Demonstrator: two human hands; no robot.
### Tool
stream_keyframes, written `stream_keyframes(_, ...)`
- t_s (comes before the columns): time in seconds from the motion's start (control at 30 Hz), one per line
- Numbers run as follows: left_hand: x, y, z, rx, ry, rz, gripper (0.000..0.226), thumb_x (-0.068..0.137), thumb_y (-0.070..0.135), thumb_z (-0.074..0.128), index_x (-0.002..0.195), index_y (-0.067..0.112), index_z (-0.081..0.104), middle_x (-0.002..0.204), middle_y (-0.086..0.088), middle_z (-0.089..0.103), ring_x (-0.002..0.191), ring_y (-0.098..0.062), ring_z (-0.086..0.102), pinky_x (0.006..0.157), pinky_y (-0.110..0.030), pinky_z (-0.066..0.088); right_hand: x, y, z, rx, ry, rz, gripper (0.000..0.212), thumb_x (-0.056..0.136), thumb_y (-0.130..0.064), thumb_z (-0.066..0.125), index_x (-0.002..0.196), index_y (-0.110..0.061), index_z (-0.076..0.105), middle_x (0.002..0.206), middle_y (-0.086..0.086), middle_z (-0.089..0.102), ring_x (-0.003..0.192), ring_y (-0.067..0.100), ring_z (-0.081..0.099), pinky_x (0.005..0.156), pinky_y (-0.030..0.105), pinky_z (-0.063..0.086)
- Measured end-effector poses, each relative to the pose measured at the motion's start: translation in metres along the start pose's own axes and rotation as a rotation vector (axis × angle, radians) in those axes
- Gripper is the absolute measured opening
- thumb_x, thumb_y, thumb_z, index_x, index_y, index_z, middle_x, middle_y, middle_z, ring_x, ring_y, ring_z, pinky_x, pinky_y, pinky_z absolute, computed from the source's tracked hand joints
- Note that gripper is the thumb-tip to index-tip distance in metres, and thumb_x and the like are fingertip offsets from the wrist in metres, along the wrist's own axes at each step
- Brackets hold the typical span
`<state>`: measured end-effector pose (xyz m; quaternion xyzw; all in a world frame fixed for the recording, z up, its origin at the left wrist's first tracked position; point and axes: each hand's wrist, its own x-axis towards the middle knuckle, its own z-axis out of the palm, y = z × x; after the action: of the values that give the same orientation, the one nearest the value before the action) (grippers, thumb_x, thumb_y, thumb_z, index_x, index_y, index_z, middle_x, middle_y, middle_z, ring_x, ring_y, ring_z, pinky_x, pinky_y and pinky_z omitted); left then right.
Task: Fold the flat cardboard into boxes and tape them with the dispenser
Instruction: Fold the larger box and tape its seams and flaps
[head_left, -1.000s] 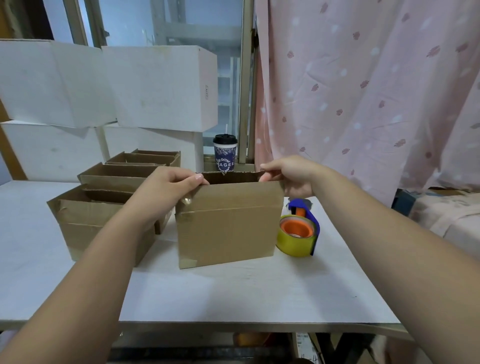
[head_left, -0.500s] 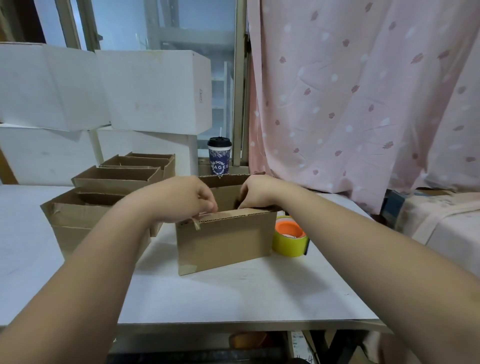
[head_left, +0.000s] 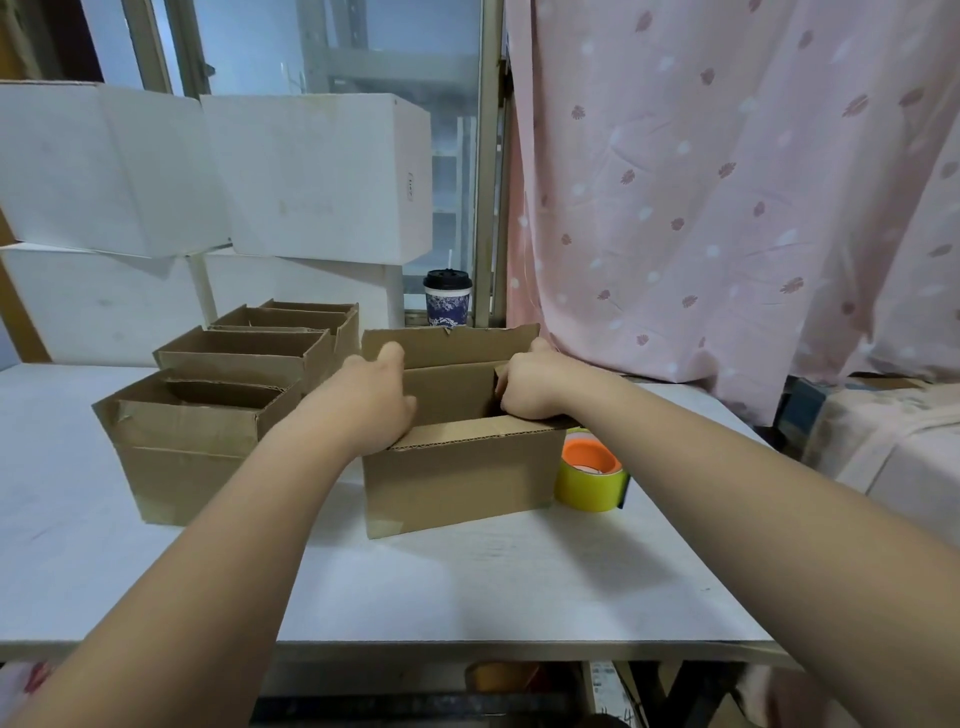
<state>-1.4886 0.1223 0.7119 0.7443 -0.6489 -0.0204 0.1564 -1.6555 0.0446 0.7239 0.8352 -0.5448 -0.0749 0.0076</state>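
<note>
Open box (head_left: 457, 467) stands upright. L hand (head_left: 371, 402) at its left end, thumb up, fingers hidden inside, can't tell. R hand (head_left: 530, 387) fingers curl round its right edge. Just right of box: dispenser (head_left: 589, 475).

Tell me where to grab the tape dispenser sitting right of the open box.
Probably the yellow roll of the tape dispenser, pinched across its curved outer face from above and the right. Its orange core faces up, the open box crowds its left side, and no handle shows here.
</note>
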Motion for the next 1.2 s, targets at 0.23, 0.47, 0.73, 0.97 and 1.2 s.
stream_keyframes(0.23,0.02,-0.026,0.018,-0.552,0.357,-0.122,0.019,0.096,0.036,0.044,0.107,0.022,0.047,0.105,-0.007,0.058,0.089,-0.025,0.052,0.074,-0.035,0.04,0.004,0.024,0.007,0.482,0.279,0.039,0.053,0.085,-0.008,0.046,0.137,-0.021,0.048,0.132,0.008,0.054,0.112,0.028,0.052,0.086,0.035,0.05)
stream_keyframes(0.47,0.002,-0.029,0.052,-1.334,0.588,-0.095,0.05,0.073,0.077,0.037,0.096,0.034,0.05,0.065,0.01,0.042,0.055,-0.008,0.04,0.06,-0.026,0.036,0.007,0.035,0.02,1.486,0.431,0.133,0.046,0.095,-0.033,0.053,0.14,-0.026,0.045,0.109,-0.011,0.055,0.093,0.012,0.055,0.074,0.027,0.048)
stream_keyframes(0.73,-0.032,-0.031,0.096,-0.948,0.704,-0.208,0.021,0.092,0.034,0.057,0.105,0.025,0.043,0.072,0.011,0.05,0.065,0.004,0.053,0.058,-0.019,0.037,-0.015,0.017,0.062,2.227,0.814,0.269,0.024,0.096,-0.046,0.045,0.106,-0.029,0.058,0.114,0.003,0.067,0.101,0.011,0.061,0.086,0.028,0.046)
stream_keyframes(0.97,-0.029,-0.038,0.107,-0.793,0.34,-0.276,0.066,0.087,0.033,0.065,0.14,0.023,0.027,0.065,0.003,0.052,0.062,-0.006,0.054,0.05,-0.019,0.034,-0.029,-0.032,0.111,1.642,0.628,0.174,0.077,0.086,-0.003,0.055,0.15,-0.027,0.019,0.143,-0.001,0.044,0.124,0.016,0.049,0.107,0.035,0.039)
stream_keyframes(1.2,0.015,-0.036,0.112,-1.025,0.261,-0.332,0.083,0.087,0.031,0.064,0.147,0.032,0.006,0.093,0.005,0.06,0.073,0.002,0.053,0.054,-0.016,0.037,-0.003,-0.06,0.116,1.357,0.555,0.179,0.098,0.085,-0.007,0.055,0.15,-0.029,-0.015,0.159,0.003,0.006,0.146,0.022,0.011,0.117,0.042,0.021)
